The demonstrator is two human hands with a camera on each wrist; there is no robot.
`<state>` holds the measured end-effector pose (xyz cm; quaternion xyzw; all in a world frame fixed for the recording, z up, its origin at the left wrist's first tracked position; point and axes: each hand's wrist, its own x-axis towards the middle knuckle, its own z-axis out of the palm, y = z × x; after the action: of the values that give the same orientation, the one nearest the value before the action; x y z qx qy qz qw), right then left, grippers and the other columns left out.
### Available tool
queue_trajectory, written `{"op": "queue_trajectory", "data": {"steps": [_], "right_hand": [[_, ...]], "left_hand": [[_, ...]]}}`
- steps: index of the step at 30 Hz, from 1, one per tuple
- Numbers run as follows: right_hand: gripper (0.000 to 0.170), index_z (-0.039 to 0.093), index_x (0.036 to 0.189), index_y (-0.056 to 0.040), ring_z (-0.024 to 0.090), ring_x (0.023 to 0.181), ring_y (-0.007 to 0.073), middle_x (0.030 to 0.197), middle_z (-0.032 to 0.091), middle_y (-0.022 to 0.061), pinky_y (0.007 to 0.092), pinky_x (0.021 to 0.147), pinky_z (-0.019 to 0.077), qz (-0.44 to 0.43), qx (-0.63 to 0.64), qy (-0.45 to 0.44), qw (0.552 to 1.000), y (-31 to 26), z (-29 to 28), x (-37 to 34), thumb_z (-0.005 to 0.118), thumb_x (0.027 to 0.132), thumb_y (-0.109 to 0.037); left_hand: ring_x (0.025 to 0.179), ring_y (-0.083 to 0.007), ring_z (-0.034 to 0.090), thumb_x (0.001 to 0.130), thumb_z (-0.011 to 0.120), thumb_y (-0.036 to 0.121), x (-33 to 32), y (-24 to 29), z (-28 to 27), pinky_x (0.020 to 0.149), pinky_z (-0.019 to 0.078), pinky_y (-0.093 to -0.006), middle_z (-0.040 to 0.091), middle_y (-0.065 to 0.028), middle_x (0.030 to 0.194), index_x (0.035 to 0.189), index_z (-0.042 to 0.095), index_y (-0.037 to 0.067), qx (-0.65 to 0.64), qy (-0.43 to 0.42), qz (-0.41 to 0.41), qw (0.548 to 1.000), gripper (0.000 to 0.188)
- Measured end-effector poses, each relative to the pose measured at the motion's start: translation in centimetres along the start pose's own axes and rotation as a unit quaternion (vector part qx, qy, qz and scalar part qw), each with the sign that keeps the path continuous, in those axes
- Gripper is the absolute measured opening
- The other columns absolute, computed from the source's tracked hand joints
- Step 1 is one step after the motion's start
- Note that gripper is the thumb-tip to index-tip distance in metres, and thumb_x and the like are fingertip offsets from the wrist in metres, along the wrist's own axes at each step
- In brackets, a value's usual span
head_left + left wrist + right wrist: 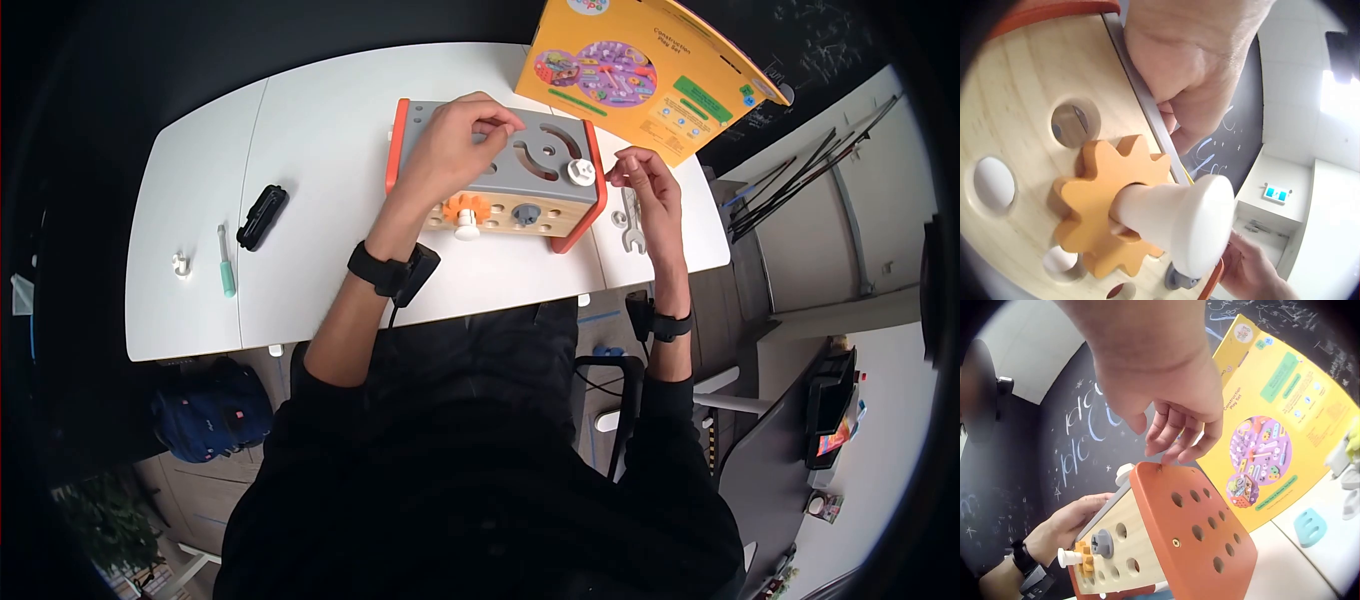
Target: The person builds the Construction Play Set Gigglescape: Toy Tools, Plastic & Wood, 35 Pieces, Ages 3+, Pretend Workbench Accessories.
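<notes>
A toy workbench with a grey top (460,112), pale wooden front (1029,69) and orange-red side panels (1191,512) stands on the table. Over its grey top is my left hand (455,150), fingers bent, with no object visible in them. My right hand (1163,400) hangs by the right panel's upper edge, fingers loosely bent and nothing seen in them; whether they touch the edge is unclear. On the front, a white peg (1179,219) passes through an orange gear (1107,206), beside a grey bolt (1102,544). A white nut-shaped piece (581,172) sits at the top's right corner.
Behind the workbench on the right stands a yellow box (640,75). A grey wrench (633,225) lies right of the workbench. On the table's left are a black case (262,217), a green-handled screwdriver (227,275) and a small white piece (181,264).
</notes>
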<state>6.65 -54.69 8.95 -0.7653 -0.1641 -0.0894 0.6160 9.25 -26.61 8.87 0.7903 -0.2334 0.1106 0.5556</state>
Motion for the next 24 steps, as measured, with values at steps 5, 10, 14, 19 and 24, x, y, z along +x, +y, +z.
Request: {"op": "queue_trajectory", "data": {"steps": [5, 10, 14, 19, 24], "right_hand": [[0.025, 0.061, 0.113, -0.001, 0.062, 0.094, 0.012, 0.097, 0.07, 0.0065, 0.0264, 0.082, 0.0473, -0.013, -0.012, -0.012, 1.0, -0.9, 0.9, -0.4, 0.056, 0.101, -0.023], [0.025, 0.06, 0.118, -0.0032, 0.06, 0.096, 0.01, 0.113, 0.069, 0.0081, 0.0244, 0.081, 0.0464, -0.011, 0.022, -0.067, 0.997, -1.4, 0.9, -0.2, 0.054, 0.102, -0.022], [0.023, 0.061, 0.117, -0.005, 0.058, 0.087, 0.0087, 0.112, 0.067, 0.0044, 0.0235, 0.076, 0.0467, -0.008, -0.014, -0.002, 1.0, -1.4, 1.1, -0.2, 0.052, 0.103, -0.02], [0.026, 0.062, 0.116, -0.0057, 0.059, 0.084, 0.0078, 0.103, 0.068, 0.0024, 0.0246, 0.072, 0.0479, 0.03, -0.013, 0.045, 0.998, -0.3, -1.6, -0.2, 0.053, 0.102, -0.026], [0.022, 0.064, 0.112, -0.0066, 0.063, 0.079, 0.0129, 0.092, 0.07, 0.0043, 0.0282, 0.07, 0.0501, 0.101, -0.214, -0.032, 0.971, 2.8, -4.5, -1.1, 0.062, 0.095, -0.019]], "left_hand": [[0.095, -0.0139, 0.065, 0.094, 0.059, 0.004, 0.1, 0.0, 0.0, 0.091, 0.0511, -0.028, 0.068, -0.006, 0.101, 0.102, 0.072, 0.002, -0.005, -0.003, 0.006, 1.0, 0.015], [0.097, -0.0137, 0.064, 0.093, 0.058, 0.002, 0.2, 0.1, 0.0, 0.092, 0.0499, -0.0272, 0.067, -0.0066, 0.103, 0.102, 0.071, 0.0, -0.014, -0.015, 0.021, 1.0, 0.015], [0.097, -0.0131, 0.063, 0.093, 0.058, 0.0, 0.2, 0.7, -0.1, 0.092, 0.0496, -0.0266, 0.067, -0.0059, 0.103, 0.102, 0.071, 0.0, -0.021, -0.008, 0.008, 1.0, 0.016], [0.095, -0.0107, 0.062, 0.094, 0.058, 0.001, -0.1, 0.7, 0.2, 0.088, 0.0509, -0.0253, 0.065, -0.0038, 0.102, 0.103, 0.07, 0.0, -0.043, -0.014, -0.02, 0.999, 0.016], [0.09, -0.0074, 0.061, 0.095, 0.058, 0.003, 0.1, 1.1, 0.5, 0.079, 0.0511, -0.0227, 0.065, -0.0019, 0.101, 0.104, 0.07, 0.0, -0.005, -0.009, -0.042, 0.999, 0.015]]}}
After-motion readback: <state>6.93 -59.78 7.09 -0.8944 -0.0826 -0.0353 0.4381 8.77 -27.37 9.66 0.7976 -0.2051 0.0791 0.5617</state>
